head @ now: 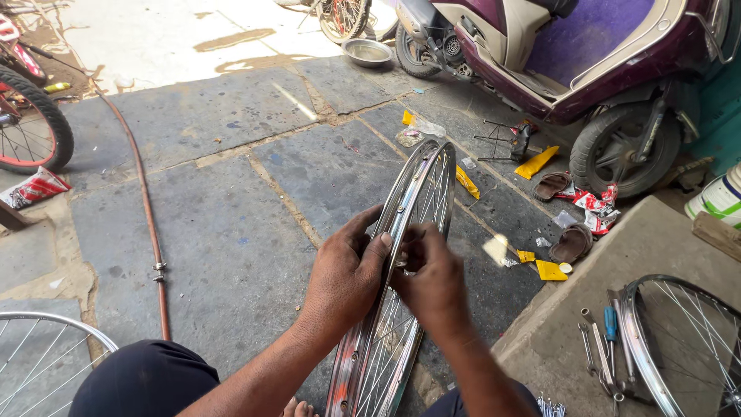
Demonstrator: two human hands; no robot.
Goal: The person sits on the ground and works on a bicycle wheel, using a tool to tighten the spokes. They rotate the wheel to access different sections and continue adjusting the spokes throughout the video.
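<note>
A shiny metal bicycle wheel rim point(423, 179) with thin spokes stands upright on edge between my knees, running away from me. My left hand point(345, 274) grips the rim's left side, thumb pressed on its inner face. My right hand point(434, 278) is on the rim's right side, fingers pinched at a spoke end near the rim. What the fingertips hold is too small to tell.
A maroon scooter point(571, 54) stands at the back right, with sandals point(553, 185) and yellow scraps point(536, 161) beside it. Another spoked wheel point(683, 340) and hand tools point(606, 347) lie on a raised slab at right. A hose point(147, 208) crosses the stone floor; more wheels are at left.
</note>
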